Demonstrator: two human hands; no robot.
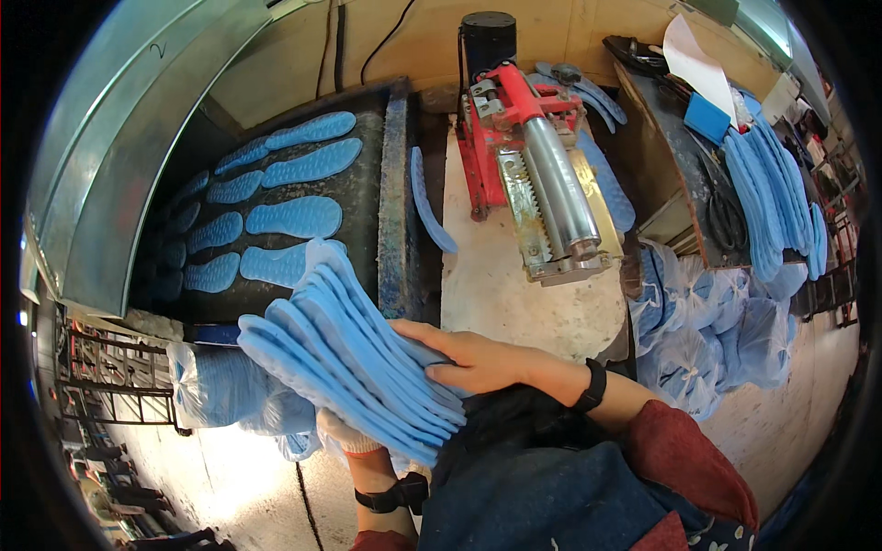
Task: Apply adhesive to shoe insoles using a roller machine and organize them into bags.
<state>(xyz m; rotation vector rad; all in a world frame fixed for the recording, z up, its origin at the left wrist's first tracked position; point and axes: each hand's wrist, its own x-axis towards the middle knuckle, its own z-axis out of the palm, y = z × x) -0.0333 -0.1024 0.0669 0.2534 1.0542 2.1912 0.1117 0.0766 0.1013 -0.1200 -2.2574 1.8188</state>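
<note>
A thick stack of blue insoles point(354, 354) is held fanned out in front of my body, tilted with the far ends up and leftward. My left hand point(347, 435), in a pale glove with an orange cuff, supports it from below; its fingers are hidden behind the insoles. My bare right hand point(473, 360) grips the stack's right side, with thumb and fingers pressed against the edges. Beyond the stack, several blue insoles point(294, 217) lie in rows on a dark conveyor belt point(354, 197) at the left.
A red press with a steel roller point(559, 184) stands on a pale worktop point(478, 303). One curved insole point(428, 202) rests beside the belt's frame. On the right bench are scissors point(721, 207), a blue box point(707, 118) and stacked insoles point(763, 193). Plastic bags point(712, 321) sit below.
</note>
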